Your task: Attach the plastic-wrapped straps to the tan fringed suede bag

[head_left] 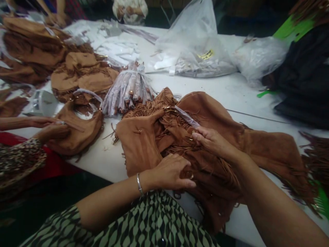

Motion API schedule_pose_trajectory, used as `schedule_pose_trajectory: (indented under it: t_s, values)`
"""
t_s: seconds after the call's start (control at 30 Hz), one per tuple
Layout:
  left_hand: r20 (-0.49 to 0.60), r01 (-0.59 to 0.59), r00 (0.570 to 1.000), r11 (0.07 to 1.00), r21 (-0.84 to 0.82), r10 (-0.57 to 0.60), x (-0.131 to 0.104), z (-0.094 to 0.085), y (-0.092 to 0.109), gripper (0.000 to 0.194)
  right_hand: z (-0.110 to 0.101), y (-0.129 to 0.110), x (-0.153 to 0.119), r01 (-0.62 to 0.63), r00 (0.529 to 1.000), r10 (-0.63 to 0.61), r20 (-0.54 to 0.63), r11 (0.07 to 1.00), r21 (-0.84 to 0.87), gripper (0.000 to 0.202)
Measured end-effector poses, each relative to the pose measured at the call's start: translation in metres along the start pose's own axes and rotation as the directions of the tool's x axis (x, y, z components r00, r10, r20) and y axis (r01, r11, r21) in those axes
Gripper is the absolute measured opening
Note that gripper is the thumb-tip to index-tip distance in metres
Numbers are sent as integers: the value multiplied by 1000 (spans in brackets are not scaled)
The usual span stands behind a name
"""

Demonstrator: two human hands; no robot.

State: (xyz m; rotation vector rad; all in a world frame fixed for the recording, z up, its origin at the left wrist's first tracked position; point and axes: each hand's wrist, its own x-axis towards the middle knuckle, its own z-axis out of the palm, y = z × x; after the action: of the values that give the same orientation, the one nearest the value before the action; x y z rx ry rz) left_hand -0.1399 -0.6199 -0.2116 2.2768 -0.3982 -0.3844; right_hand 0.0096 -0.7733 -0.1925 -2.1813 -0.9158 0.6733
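Brown suede bags with fringe lie in a heap in front of me. My right hand [214,141] pinches the near end of a bag strap [186,116] wrapped in clear plastic. The strap's far end runs to metal fittings at the top of a fringed bag [177,132]. My left hand [171,171], with a silver bracelet at the wrist, rests on the suede with its fingers apart and the thumb stretched out. Left of it lies a smooth bag panel [138,144] with a small zip or tab. The fringe hides part of the fittings under my hands.
A bundle of wrapped straps [128,91] lies behind the heap. At left, a co-worker's hands [55,128] handle another brown bag [77,137]. More bags [84,73] are piled behind. Plastic bags [203,51] and a dark cloth item [305,75] lie back right.
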Motion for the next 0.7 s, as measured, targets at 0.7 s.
schedule_pose_trajectory:
  t_s: [0.7]
  values:
    - [-86, -45, 978, 211, -976, -188, -32, -66, -61, 43, 20, -72, 31, -67, 985, 5, 171, 932, 357, 43]
